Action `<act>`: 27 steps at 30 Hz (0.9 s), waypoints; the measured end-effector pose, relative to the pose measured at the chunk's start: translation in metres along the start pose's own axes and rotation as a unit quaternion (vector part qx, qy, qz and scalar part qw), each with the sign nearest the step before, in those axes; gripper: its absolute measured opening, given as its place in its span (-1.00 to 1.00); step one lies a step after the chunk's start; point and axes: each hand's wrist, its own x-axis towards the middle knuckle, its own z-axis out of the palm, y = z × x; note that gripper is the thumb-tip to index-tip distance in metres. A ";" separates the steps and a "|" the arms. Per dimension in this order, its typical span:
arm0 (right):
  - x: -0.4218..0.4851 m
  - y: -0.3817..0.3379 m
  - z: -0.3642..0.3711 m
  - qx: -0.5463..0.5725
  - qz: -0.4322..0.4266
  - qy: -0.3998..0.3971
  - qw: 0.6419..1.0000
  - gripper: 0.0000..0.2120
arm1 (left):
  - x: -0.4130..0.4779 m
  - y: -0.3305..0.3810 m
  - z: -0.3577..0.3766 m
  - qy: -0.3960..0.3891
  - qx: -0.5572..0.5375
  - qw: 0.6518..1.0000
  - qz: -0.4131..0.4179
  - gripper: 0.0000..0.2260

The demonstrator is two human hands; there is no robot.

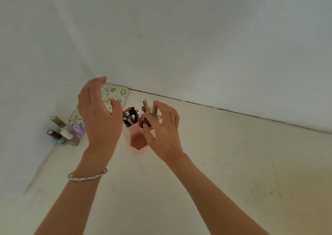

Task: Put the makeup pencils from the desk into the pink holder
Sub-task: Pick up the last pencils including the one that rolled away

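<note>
I see the pink holder (139, 141) w/ hexagonal cells btwn my spread fingers, packed w/ upright makeup pencils (132, 117), black, brown, tan. Left hand (100, 112) and right hand (164, 128) both splayed, gripping nothing.

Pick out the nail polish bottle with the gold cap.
It is the bottle with the gold cap, at the back of the cluster nearest the wall, leaning; the others wear dark brown, cream and lilac caps.

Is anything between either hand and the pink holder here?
Nothing visible. The left hand and right hand are open on either side of the holder, which is packed with pencils. The nail polish bottles stand off to the left.
</note>
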 end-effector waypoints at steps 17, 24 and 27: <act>-0.025 0.003 0.061 0.095 0.300 -0.255 0.914 -0.29 | 0.016 -0.027 0.033 -0.279 0.086 0.945 -0.146 -0.56; 0.010 0.014 0.084 0.116 0.320 -0.191 0.921 -0.13 | 0.059 -0.025 0.062 -0.288 0.077 0.945 -0.134 -0.62; 0.022 0.019 0.094 0.122 0.328 -0.185 0.918 -0.18 | 0.071 -0.027 0.071 -0.298 0.079 0.942 -0.133 -0.62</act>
